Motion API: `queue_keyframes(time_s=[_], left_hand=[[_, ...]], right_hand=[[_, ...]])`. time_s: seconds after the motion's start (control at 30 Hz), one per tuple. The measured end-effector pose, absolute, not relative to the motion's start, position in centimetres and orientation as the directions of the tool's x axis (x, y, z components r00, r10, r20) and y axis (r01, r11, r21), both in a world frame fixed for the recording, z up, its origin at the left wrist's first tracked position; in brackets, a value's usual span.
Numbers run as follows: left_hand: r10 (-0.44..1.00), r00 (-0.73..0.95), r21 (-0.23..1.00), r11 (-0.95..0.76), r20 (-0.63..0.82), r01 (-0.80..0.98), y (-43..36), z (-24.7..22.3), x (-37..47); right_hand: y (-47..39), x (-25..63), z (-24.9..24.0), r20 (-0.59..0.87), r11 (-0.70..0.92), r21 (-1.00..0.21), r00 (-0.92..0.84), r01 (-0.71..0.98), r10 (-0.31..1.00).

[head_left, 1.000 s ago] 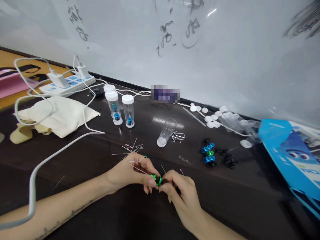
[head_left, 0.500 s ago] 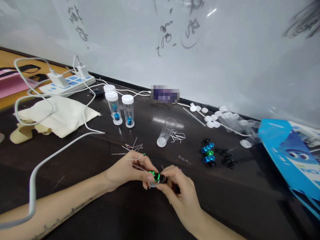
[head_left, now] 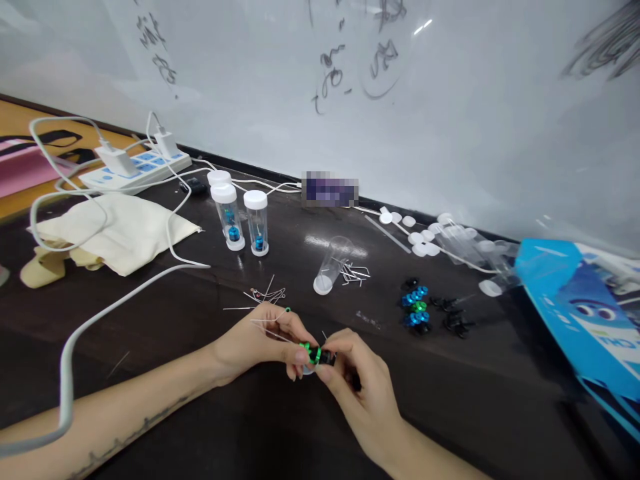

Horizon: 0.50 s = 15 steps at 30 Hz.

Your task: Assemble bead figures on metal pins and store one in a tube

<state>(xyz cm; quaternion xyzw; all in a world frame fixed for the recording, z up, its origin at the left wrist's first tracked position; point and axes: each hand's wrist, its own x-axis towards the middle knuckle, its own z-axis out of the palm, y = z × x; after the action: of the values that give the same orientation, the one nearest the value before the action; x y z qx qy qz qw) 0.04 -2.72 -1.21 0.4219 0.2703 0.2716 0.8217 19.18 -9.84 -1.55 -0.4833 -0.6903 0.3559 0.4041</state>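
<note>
Pinched between thumb and fingertips, a small green-and-black part [head_left: 313,353] is held by my left hand [head_left: 273,340] at its green end. My right hand [head_left: 367,383] grips the black end with thumb and forefinger, close beside the left fingertips. A thin metal wire [head_left: 273,331] with a green ring at its tip sticks out across the left fingers. Something clear and pale shows below the part, mostly hidden by the fingers. Just beyond my left hand lie several thin looped wires [head_left: 267,293]. Several bent metal wires [head_left: 355,272] sit beside a clear tube [head_left: 336,257] lying on the table.
Capped clear tubes [head_left: 257,220] with blue parts inside stand at the back left. On the right are blue and green parts [head_left: 416,310], black parts [head_left: 455,320], white discs [head_left: 425,243] and a blue bag [head_left: 575,313]. A white cable [head_left: 65,360] crosses the left, near a cloth pouch [head_left: 120,230].
Both hands stay almost in place. The green-and-black part has shifted very slightly between the fingers, and a little more of its black end shows.
</note>
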Motion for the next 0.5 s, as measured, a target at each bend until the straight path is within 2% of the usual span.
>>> queue_keyframes(time_s=[0.17,0.37,0.5], left_hand=[[0.658,0.710,0.837,0.516,-0.251,-0.183,-2.84,-1.16,0.05],[0.682,0.690,0.852,0.490,-0.242,-0.186,-2.60,-1.15,-0.02],[0.660,0.710,0.835,0.515,-0.245,-0.191,-2.70,-1.18,-0.05]], right_hand=[[-9.79,19.23,-1.52,0.197,0.289,-0.864,-0.253,0.411,0.947],[-9.64,19.08,-1.71,0.260,0.312,-0.883,-0.189,0.350,0.947],[-9.69,19.16,-1.65,0.219,0.292,-0.892,-0.235,0.346,0.947]])
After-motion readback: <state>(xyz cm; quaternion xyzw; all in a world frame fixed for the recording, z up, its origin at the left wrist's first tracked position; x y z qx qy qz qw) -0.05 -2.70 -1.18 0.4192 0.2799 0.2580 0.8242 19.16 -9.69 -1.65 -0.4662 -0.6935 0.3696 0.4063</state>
